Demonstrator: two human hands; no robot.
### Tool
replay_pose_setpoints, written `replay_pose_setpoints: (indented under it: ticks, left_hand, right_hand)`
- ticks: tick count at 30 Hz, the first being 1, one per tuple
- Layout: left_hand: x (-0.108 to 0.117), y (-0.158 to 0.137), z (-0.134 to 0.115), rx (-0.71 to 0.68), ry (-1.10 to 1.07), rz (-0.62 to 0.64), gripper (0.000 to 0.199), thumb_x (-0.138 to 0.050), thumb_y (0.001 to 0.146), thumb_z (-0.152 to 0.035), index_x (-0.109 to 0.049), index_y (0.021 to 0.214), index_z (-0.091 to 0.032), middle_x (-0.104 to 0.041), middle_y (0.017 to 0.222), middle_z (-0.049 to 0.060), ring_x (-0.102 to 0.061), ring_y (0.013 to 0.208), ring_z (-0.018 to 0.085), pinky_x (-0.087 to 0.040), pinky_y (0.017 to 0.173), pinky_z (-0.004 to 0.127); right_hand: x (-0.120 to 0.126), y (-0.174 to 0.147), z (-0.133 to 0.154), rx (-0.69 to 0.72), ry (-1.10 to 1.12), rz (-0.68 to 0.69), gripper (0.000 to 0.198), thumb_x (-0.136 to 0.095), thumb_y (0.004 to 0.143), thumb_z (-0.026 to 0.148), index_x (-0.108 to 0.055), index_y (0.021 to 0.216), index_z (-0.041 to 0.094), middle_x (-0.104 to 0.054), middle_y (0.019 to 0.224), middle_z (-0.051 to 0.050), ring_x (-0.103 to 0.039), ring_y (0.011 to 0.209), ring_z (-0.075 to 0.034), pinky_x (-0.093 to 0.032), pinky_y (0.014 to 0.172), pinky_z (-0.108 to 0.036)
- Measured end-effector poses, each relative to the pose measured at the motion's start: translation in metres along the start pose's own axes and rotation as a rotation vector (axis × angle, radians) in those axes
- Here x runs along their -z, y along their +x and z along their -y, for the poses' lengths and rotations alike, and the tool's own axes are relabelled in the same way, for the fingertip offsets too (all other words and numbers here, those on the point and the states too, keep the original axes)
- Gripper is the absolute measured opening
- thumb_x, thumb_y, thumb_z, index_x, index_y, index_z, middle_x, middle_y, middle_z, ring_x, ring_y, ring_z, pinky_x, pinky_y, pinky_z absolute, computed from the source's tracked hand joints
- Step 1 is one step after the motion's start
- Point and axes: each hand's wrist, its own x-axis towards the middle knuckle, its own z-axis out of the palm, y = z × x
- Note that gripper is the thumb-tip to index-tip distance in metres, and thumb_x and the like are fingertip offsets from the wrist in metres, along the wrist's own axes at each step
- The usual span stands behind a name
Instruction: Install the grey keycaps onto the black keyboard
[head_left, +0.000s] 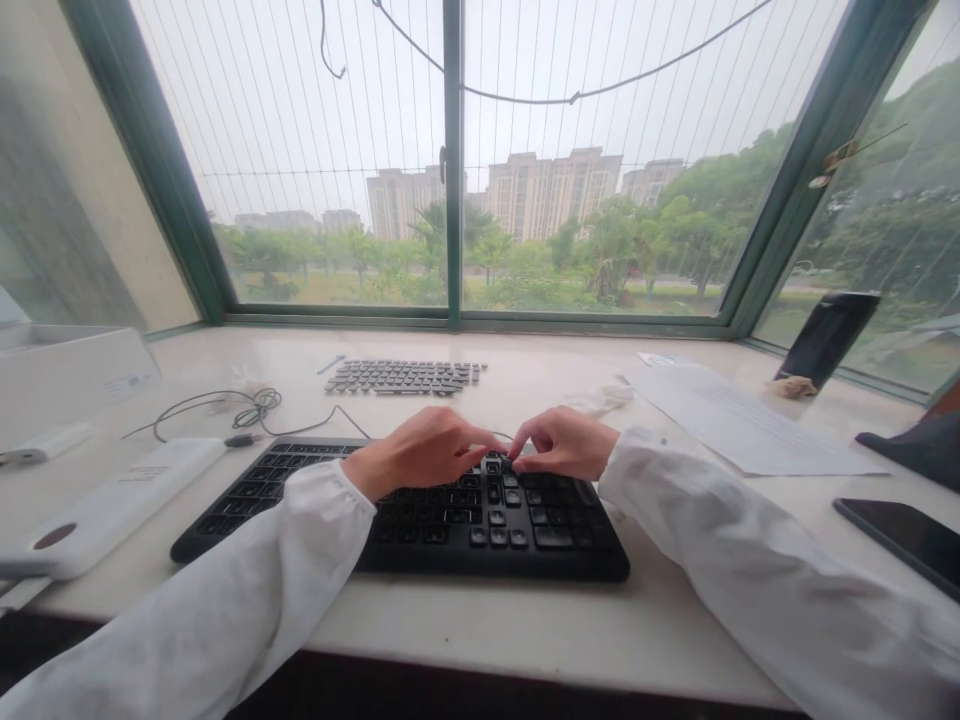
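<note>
A black keyboard (420, 560) lies on the white sill in front of me. Keycaps sit on its right part, while many positions on its left show bare sockets. Over its upper right area, my left hand (420, 455) reaches in, index finger stretched forward, thumb below it, the rest curled. My right hand (566, 443) faces it, index finger and thumb brought together at the keys near the top row. The fingertips of both hands almost meet there; whatever lies between them is too small to make out. Behind the keyboard, loose dark keycaps (405, 377) are laid out in rows.
A cable (259, 405) coils behind the keyboard. At left lie a white flat device (135, 500) and a white box (75, 375). Paper sheets (739, 415), an upright dark phone-like object (829, 335) and a flat phone (907, 540) are at right. Windows stand behind.
</note>
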Motion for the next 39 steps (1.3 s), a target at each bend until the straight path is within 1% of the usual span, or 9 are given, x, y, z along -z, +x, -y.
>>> replay_pose_setpoints:
  ticks: [3,6,10,18,22,26,29,33,39]
  left_hand:
    - [0.000,0.000,-0.001,-0.026,-0.001,0.032,0.031,-0.046,0.094,-0.024,-0.070,0.111,-0.032,-0.069,0.067,-0.001,-0.062,0.060,0.012,-0.035,0.057,0.021]
    - [0.000,0.001,-0.003,-0.027,0.008,0.046,0.031,-0.045,0.094,-0.024,-0.070,0.112,-0.030,-0.066,0.062,-0.002,-0.058,0.054,0.010,-0.033,0.054,0.021]
    - [0.002,0.001,-0.006,-0.041,0.009,0.062,0.033,-0.046,0.092,-0.020,-0.069,0.113,-0.030,-0.063,0.058,-0.003,-0.053,0.050,0.009,-0.032,0.054,0.019]
    - [0.001,0.000,-0.006,-0.030,-0.006,0.094,0.036,-0.051,0.087,-0.014,-0.069,0.114,-0.031,-0.070,0.068,-0.002,-0.057,0.056,0.009,-0.035,0.056,0.020]
    - [0.001,-0.001,-0.007,-0.055,0.051,0.100,0.038,-0.051,0.086,-0.014,-0.068,0.114,-0.033,-0.072,0.073,-0.002,-0.061,0.060,0.010,-0.035,0.056,0.022]
    - [0.004,-0.002,-0.012,-0.079,0.151,0.096,0.038,-0.051,0.086,-0.016,-0.067,0.115,-0.035,-0.070,0.069,-0.003,-0.059,0.056,0.012,-0.031,0.052,0.025]
    - [0.005,-0.001,-0.015,-0.088,0.178,0.094,0.035,-0.051,0.085,-0.015,-0.068,0.109,-0.033,-0.068,0.066,-0.003,-0.058,0.055,0.012,-0.029,0.051,0.025]
    - [0.002,0.000,-0.021,-0.067,0.186,0.099,0.031,-0.052,0.083,-0.014,-0.069,0.103,-0.030,-0.068,0.066,-0.003,-0.059,0.056,0.013,-0.031,0.052,0.025]
    - [-0.005,0.000,-0.026,-0.032,0.207,0.087,0.021,-0.050,0.083,-0.015,-0.069,0.085,-0.024,-0.069,0.066,-0.001,-0.061,0.058,0.014,-0.033,0.053,0.027]
  right_hand:
    - [-0.001,-0.002,0.002,0.001,-0.023,-0.024,0.030,-0.067,0.075,0.040,-0.077,0.092,0.018,-0.045,0.049,0.007,-0.041,0.048,-0.007,-0.027,0.049,-0.021]
    - [0.000,-0.003,0.003,0.007,-0.064,-0.060,0.026,-0.068,0.075,0.038,-0.077,0.091,0.019,-0.046,0.050,0.006,-0.043,0.049,-0.007,-0.030,0.051,-0.020]
    - [-0.001,-0.005,0.005,0.001,-0.097,-0.081,0.025,-0.070,0.074,0.037,-0.078,0.090,0.020,-0.049,0.051,0.006,-0.045,0.049,-0.007,-0.031,0.051,-0.020]
    - [-0.002,-0.006,0.014,-0.023,-0.138,-0.097,0.021,-0.071,0.074,0.035,-0.078,0.088,0.020,-0.051,0.054,0.005,-0.047,0.051,-0.007,-0.032,0.052,-0.020]
    - [-0.002,-0.007,0.019,-0.032,-0.165,-0.102,0.019,-0.071,0.075,0.033,-0.078,0.088,0.020,-0.050,0.054,0.005,-0.046,0.050,-0.007,-0.032,0.052,-0.020]
    - [-0.002,-0.007,0.018,-0.028,-0.144,-0.099,0.020,-0.070,0.076,0.034,-0.078,0.088,0.021,-0.050,0.054,0.005,-0.045,0.050,-0.007,-0.031,0.052,-0.020]
    - [-0.002,-0.006,0.015,-0.027,-0.112,-0.108,0.020,-0.070,0.077,0.036,-0.078,0.087,0.021,-0.048,0.053,0.005,-0.043,0.050,-0.007,-0.030,0.051,-0.020]
    - [-0.004,-0.005,0.014,-0.046,-0.083,-0.123,0.018,-0.073,0.073,0.034,-0.079,0.085,0.022,-0.047,0.050,0.006,-0.043,0.049,-0.007,-0.030,0.051,-0.020]
    - [-0.005,-0.003,0.016,-0.102,-0.035,-0.134,0.018,-0.076,0.069,0.033,-0.079,0.082,0.020,-0.047,0.051,0.006,-0.043,0.050,-0.007,-0.029,0.050,-0.021]
